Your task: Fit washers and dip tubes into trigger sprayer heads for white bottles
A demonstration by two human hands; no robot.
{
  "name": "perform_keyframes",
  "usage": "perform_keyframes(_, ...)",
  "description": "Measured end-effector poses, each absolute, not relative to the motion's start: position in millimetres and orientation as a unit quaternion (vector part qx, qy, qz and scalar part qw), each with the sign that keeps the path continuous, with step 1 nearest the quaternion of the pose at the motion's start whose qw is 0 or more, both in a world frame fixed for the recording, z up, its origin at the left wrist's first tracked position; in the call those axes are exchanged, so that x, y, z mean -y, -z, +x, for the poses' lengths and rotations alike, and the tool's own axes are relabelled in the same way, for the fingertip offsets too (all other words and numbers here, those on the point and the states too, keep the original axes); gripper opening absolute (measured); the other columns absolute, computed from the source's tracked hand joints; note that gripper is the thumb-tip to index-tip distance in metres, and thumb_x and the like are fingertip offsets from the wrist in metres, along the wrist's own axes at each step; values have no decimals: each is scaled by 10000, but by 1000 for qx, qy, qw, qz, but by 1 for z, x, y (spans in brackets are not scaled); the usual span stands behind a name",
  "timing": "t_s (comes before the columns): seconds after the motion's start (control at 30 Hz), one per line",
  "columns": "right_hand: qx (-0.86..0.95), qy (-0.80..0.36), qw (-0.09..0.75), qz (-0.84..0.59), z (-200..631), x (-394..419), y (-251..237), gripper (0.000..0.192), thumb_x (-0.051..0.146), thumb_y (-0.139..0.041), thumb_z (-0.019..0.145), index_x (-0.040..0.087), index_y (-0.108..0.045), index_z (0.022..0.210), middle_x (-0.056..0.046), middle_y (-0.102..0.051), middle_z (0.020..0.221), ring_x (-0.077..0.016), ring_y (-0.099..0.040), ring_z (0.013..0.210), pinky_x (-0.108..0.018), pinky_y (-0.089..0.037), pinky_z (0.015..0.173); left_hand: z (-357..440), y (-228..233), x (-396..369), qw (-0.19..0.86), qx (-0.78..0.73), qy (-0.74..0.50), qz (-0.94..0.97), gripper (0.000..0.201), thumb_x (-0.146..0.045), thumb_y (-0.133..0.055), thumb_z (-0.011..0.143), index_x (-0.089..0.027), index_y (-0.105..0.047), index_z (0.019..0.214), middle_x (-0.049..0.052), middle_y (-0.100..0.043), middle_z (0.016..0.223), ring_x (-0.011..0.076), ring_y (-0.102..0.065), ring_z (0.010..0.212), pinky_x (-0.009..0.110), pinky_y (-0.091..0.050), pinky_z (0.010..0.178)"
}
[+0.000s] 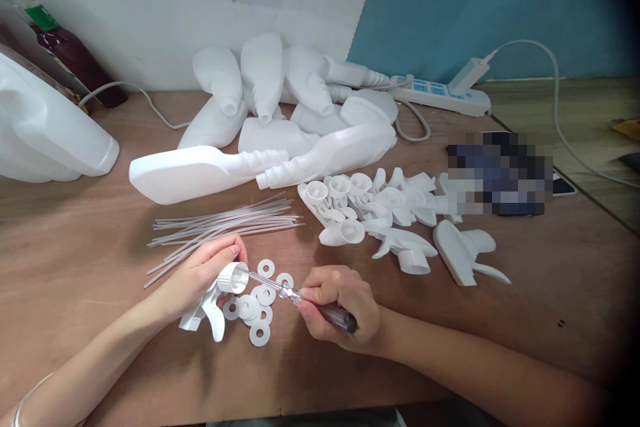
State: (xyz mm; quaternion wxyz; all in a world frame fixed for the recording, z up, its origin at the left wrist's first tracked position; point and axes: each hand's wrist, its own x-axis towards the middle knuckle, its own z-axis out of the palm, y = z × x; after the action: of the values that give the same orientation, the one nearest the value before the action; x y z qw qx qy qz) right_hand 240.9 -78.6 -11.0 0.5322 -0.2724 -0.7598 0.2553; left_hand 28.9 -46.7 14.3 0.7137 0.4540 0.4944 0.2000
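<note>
Near the front edge of the tabletop (75,260), the left hand (203,273) was closed around a white trigger sprayer head (220,293), its screw collar turned toward the right hand (340,307). The right hand was closed on a clear-handled screwdriver (310,300) whose thin shaft reached into the mouth of the collar. A loose cluster of white washers (257,310) lay on the tabletop just beside and between the hands.

Judging by the layout, the work looked to be at an early stage: only this one head was in hand, while a heap of sprayer heads (380,207) waited to the right of centre, a bundle of clear dip tubes (225,223) lay untouched just behind the left hand, and the white bottles (270,120) piled toward the back edge had no heads on them. Whether a washer already sat inside the collar could not be told.
</note>
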Motion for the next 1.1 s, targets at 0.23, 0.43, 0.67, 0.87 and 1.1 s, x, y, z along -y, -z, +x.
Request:
perform_keyframes(0.23, 599, -526, 500, -337, 241, 73, 11, 180, 206, -500, 833, 198, -374, 705, 29, -517, 582, -67, -457, 475, -190, -364, 428, 25, -18, 41, 765, -475, -162, 404, 268, -412, -485, 819, -168, -468, 708, -38, -451, 474, 75, -390, 357, 165, -258, 331)
perform_keyframes(0.43, 535, -605, 482, -341, 241, 68, 13, 195, 263, -534, 833, 183, -397, 720, 14, -567, 599, -67, -468, 492, -194, -366, 443, 23, -19, 38, 786, -467, -173, 367, 238, -372, -467, 842, -169, -451, 718, -50, -443, 475, 51, -373, 349, 164, -209, 347)
perform_keyframes(0.67, 491, -648, 486, -321, 241, 65, 12, 206, 264, -556, 827, 174, -416, 706, 24, -569, 607, -67, -503, 510, -187, -394, 468, 18, -16, 36, 818, -441, -160, 332, 224, -332, -420, 877, -168, -465, 731, -45, -474, 536, 25, -376, 334, 134, -199, 322)
perform_keyframes(0.87, 486, -658, 478, -320, 241, 64, 10, 186, 241, -566, 823, 164, -440, 709, 21, -579, 614, -72, -533, 542, -193, -397, 504, 15, -18, 33, 838, -437, -137, 297, 224, -301, -435, 869, -156, -493, 708, -25, -504, 602, 10, -369, 315, 112, -198, 284)
perform_keyframes(1.1, 526, -617, 483, -330, 242, 67, 11, 166, 227, -536, 834, 179, -420, 725, 19, -577, 623, -79, -523, 540, -196, -383, 490, 16, -16, 34, 815, -451, -156, 330, 229, -351, -521, 815, -146, -490, 717, -22, -487, 561, 27, -381, 314, 112, -265, 277)
